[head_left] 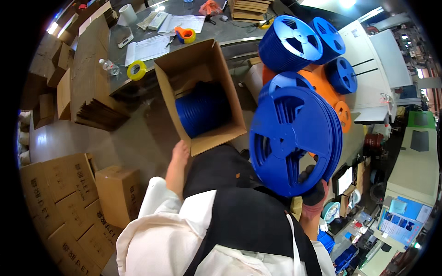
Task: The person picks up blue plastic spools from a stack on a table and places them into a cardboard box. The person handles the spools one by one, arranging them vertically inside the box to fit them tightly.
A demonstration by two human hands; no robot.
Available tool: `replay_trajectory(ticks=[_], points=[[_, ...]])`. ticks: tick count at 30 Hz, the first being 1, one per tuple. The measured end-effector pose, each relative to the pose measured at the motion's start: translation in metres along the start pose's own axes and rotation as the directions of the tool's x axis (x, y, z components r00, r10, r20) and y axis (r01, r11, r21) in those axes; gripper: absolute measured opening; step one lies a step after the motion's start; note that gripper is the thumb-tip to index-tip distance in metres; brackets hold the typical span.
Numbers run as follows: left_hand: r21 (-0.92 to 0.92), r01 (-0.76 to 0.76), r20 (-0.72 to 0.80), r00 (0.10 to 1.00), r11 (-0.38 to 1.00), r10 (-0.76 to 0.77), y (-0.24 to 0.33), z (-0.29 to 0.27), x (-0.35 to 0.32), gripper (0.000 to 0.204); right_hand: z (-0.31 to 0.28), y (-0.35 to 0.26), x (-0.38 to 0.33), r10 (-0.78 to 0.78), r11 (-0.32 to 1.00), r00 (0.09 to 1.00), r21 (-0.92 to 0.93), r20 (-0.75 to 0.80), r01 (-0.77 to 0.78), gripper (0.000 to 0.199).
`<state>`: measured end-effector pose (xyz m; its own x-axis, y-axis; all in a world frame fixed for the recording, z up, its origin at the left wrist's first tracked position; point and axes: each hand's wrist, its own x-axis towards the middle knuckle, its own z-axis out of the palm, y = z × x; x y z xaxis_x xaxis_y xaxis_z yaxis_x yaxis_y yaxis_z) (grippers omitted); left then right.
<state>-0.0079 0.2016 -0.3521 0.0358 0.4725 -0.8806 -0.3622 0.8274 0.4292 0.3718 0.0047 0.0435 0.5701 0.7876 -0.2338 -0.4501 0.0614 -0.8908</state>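
Observation:
My right hand [315, 192], in a dark glove with a pink cuff, grips a stack of blue plastic reels [283, 133] at its lower right rim. Its dark fingertips show through an opening in the front reel. The stack is tilted, its round face toward me. My bare left hand [181, 151] touches the near left corner of an open cardboard box [237, 110]; its fingers are mostly hidden there. Inside that box lies another stack of blue reels [202, 110], on its side, filling the lower part.
More blue reel stacks [290, 43] stand on an orange surface [324, 87] at the far right. A dark worktable [152, 37] holds tape rolls [136, 70], papers and a plastic bottle [109, 66]. Flattened cardboard [90, 69] and closed cartons [60, 184] stand on the left.

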Motion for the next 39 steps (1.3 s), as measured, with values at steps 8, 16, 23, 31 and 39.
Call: replay_trajectory(ticks=[8, 16, 23, 31, 39], points=[[0.031, -0.553, 0.180, 0.822, 0.833, 0.540, 0.109, 0.089, -0.151, 0.039, -0.001, 0.008, 0.034, -0.108, 0.854, 0.956, 0.518, 0.271, -0.050, 0.064], [0.018, -0.878, 0.315, 0.459, 0.479, 0.830, 0.128, 0.154, -0.268, 0.030, 0.029, 0.018, 0.041, -0.119, 0.622, 0.948, 0.766, 0.296, -0.161, 0.072], [0.391, -0.826, 0.660, 0.558, 0.405, 0.502, 0.100, 0.198, -0.303, 0.074, 0.077, 0.026, 0.023, -0.054, 0.882, 0.945, 0.458, 0.322, -0.105, 0.059], [-0.157, -0.349, 0.637, 0.679, 0.924, 0.365, 0.101, 0.180, -0.291, 0.086, 0.125, 0.017, 0.009, -0.028, 1.000, 0.974, 0.002, 0.224, 0.029, 0.057], [-0.516, 0.404, 0.854, 0.168, 0.755, 0.493, 0.118, 0.108, -0.264, 0.074, 0.065, 0.001, 0.028, -0.121, 0.933, 0.912, 0.358, 0.392, -0.030, 0.064]])
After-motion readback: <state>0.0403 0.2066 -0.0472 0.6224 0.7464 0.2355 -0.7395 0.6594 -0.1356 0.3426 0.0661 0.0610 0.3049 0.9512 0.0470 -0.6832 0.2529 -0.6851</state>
